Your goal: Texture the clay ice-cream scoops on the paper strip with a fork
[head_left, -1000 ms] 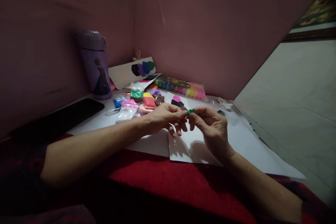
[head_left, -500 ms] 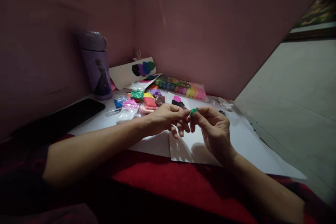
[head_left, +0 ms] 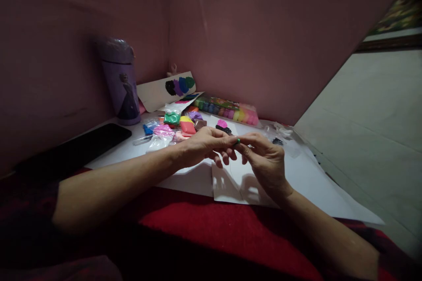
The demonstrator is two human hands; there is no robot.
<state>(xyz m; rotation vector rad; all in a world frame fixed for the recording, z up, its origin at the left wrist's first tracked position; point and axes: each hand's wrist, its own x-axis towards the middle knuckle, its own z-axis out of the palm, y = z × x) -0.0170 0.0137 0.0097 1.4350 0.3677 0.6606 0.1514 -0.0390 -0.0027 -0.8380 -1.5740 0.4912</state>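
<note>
A small lump of green modelling clay is pinched between the fingertips of both hands, mostly covered by them. My left hand grips it between thumb and forefinger, the other fingers curled loosely below. My right hand presses it from the other side with thumb and forefinger. Both hands hover over a white card lying near the table's front edge. Just behind them, a card shows pink and black clay patches.
Several bagged clay packets lie left of the hands. Behind are a clear box of coloured clay and a card with dark ovals. A purple bottle and black phone are at left; clear plastic wrapping lies at right.
My right hand has shifted slightly left, closer to my left hand. The green clay, more visible before, is now largely hidden between the fingertips.
</note>
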